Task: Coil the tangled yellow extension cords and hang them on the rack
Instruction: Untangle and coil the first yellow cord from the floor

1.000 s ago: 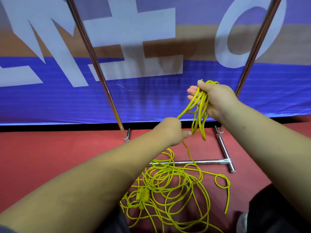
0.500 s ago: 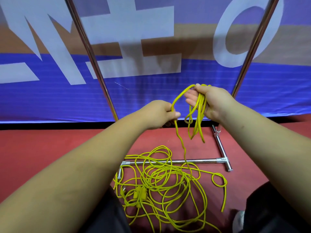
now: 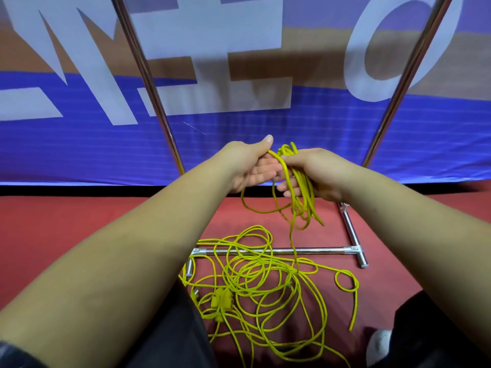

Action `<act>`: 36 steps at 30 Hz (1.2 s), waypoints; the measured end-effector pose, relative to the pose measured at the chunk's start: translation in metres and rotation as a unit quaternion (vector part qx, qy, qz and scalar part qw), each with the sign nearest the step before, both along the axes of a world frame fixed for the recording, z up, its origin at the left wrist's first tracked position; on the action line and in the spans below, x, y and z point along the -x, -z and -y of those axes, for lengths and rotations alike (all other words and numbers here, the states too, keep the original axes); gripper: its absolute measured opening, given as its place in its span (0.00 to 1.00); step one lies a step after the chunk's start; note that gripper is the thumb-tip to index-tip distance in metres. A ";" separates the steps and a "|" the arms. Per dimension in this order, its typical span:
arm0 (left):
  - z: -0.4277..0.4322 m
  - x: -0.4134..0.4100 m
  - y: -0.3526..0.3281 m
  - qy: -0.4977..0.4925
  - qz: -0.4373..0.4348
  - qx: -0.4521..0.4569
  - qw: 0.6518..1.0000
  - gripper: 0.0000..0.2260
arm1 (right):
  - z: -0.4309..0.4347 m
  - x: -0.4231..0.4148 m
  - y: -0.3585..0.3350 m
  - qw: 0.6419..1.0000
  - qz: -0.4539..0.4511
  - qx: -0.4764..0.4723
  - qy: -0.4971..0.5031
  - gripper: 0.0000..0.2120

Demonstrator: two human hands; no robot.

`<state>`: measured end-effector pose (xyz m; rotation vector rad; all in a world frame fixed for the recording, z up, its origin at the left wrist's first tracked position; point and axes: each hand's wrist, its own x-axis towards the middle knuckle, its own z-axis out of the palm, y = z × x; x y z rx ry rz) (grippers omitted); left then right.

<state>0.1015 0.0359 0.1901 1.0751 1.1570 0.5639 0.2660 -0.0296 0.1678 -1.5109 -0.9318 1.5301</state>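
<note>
Head view, floor: red matte flooring (image 3: 66, 235), running back to a black strip under a banner.
Backdrop: blue and tan banner (image 3: 265, 144) with large white letters, standing upright just behind the rack.
Rack: chrome garment rack; left upright (image 3: 148, 83) and right upright (image 3: 406, 83) leaning apart at the top through the wide lens; base crossbar (image 3: 318, 251) lying on the floor, with the right foot bar (image 3: 353, 235) crossing it.
Left hand (image 3: 252, 166): raised between the uprights, palm turned up, thumb out, fingers loosely curled around one strand of cord.
Right hand (image 3: 318, 173): closed over a bundle of coiled loops (image 3: 303, 197), which hang below the fingers.
Cord on floor: tangled yellow extension cord (image 3: 260, 282) heaped over the base crossbar and toward the knees; one strand rising from it to the hands; plug and socket block (image 3: 221, 301) at the near left of the heap.
Change from half a second ago: left hand now higher and touching the right, where before a gap lay between them; the loop once stretched between them now laid onto the bundle.
Containers: none seen; nothing hanging on the rack.
Foreground: dark trouser legs (image 3: 425, 328) and a pale shoe tip (image 3: 378, 343) at lower right.
</note>
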 end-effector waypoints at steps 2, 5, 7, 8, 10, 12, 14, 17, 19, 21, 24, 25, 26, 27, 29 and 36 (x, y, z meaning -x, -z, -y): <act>-0.009 0.005 0.004 0.027 -0.106 -0.089 0.990 0.21 | 0.000 0.004 0.001 1.000 0.026 -0.004 -0.005 0.16; -0.019 0.010 0.012 0.067 -0.208 -0.161 0.963 0.24 | 0.000 0.008 0.003 0.999 0.025 -0.022 -0.007 0.21; -0.024 0.012 0.017 0.072 -0.230 -0.156 0.958 0.22 | 0.000 0.012 0.003 0.999 0.014 -0.039 -0.007 0.21; -0.026 0.013 0.019 0.074 -0.238 -0.143 0.958 0.18 | 0.000 0.013 0.003 0.999 0.005 -0.045 -0.008 0.20; -0.030 0.019 0.024 0.092 -0.260 -0.127 0.953 0.09 | 0.001 0.014 0.001 0.999 -0.015 -0.050 -0.010 0.14; -0.032 0.025 0.031 0.138 -0.254 -0.126 0.949 0.14 | 0.002 0.014 -0.002 0.998 -0.032 -0.050 -0.007 0.11; -0.034 0.027 0.037 0.169 -0.220 -0.138 0.951 0.16 | 0.002 0.013 -0.005 0.997 -0.052 -0.056 0.001 0.09; -0.037 0.023 0.040 0.149 -0.220 -0.202 0.943 0.10 | 0.003 0.009 -0.012 0.993 -0.105 -0.055 0.003 0.10; -0.043 0.019 0.040 0.113 -0.258 -0.269 0.921 0.10 | 0.004 0.008 -0.018 0.989 -0.137 -0.060 -0.011 0.11; -0.046 0.016 0.038 0.098 -0.269 -0.300 0.910 0.14 | 0.005 0.006 -0.025 0.983 -0.166 -0.078 -0.020 0.14; -0.049 0.014 0.045 0.132 -0.303 -0.275 0.902 0.19 | 0.009 0.001 -0.038 0.965 -0.239 -0.106 -0.020 0.15; -0.049 0.014 0.050 0.149 -0.333 -0.266 0.892 0.20 | 0.010 -0.002 -0.042 0.958 -0.263 -0.113 -0.021 0.14; -0.049 0.015 0.056 0.157 -0.361 -0.256 0.883 0.21 | 0.012 -0.005 -0.046 0.951 -0.285 -0.120 -0.023 0.13; -0.050 0.015 0.060 0.157 -0.377 -0.247 0.879 0.21 | 0.014 -0.008 -0.049 0.945 -0.301 -0.125 -0.026 0.13; -0.050 0.016 0.065 0.144 -0.353 -0.223 0.897 0.21 | 0.017 -0.015 -0.051 0.941 -0.313 -0.126 -0.029 0.12; -0.044 0.004 0.063 0.123 -0.183 -0.207 0.953 0.08 | 0.024 -0.028 -0.051 0.965 -0.243 -0.091 -0.025 0.15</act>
